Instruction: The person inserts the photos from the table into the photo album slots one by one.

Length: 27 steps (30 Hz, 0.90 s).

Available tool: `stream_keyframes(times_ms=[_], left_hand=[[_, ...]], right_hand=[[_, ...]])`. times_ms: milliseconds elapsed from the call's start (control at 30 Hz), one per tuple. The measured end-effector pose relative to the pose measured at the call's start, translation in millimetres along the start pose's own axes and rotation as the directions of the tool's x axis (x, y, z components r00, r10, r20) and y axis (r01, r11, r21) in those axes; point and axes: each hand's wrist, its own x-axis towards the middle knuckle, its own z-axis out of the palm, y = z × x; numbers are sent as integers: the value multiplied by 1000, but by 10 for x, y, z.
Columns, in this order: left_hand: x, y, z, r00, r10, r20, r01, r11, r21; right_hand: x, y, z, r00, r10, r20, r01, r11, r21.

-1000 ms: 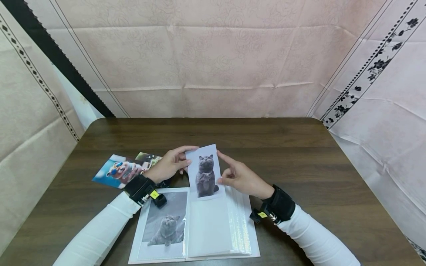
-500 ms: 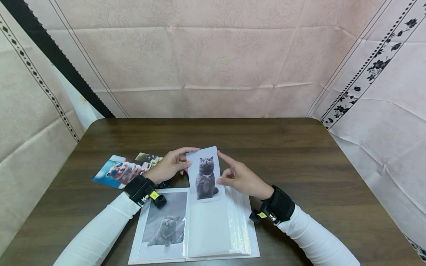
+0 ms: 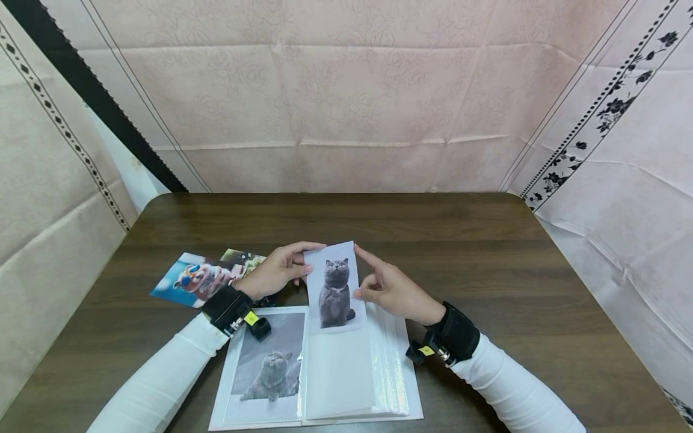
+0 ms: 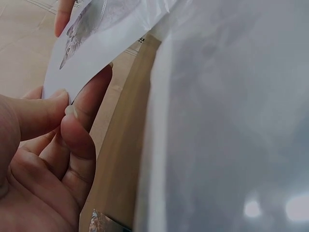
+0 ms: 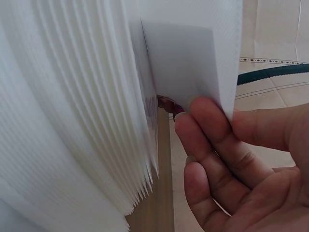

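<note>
A photo of a sitting grey cat [image 3: 335,288] stands at the top of the right-hand page of an open photo album [image 3: 341,379]. Its lower end lies within the clear sleeve's mouth. My left hand [image 3: 281,269] pinches the photo's upper left edge between thumb and fingers; in the left wrist view the photo [image 4: 99,58] bows slightly there. At the photo's right side, my right hand [image 3: 392,287] pinches the sleeve's edge, index finger extended along the photo's upper corner. The right wrist view has the thumb and fingers gripping the corner of the translucent sleeve [image 5: 224,58].
Another grey cat photo [image 3: 273,367] fills the album's left page. To the left on the brown table [image 3: 460,240] lie a blue photo of a pink figure with sunglasses [image 3: 197,278] and a dark, partly covered photo [image 3: 238,257]. A patterned cloth [image 3: 335,96] hangs behind.
The cat photo has slid slightly down towards the album page, and my left hand has moved down a little with it. My right hand keeps its place.
</note>
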Motion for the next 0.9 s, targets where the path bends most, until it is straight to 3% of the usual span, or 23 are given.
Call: stream_keyframes(times_ms=[233,900], left_hand=[[4,-19,-5,1000,15,25,-15,1000,-18],[-27,0,9,998,27,48,-29,999,39]], right_hand=[[0,-13,0,1000,-3,1,3,1000,11],[5,16,-3,1000,10,2,-10,1000,23]])
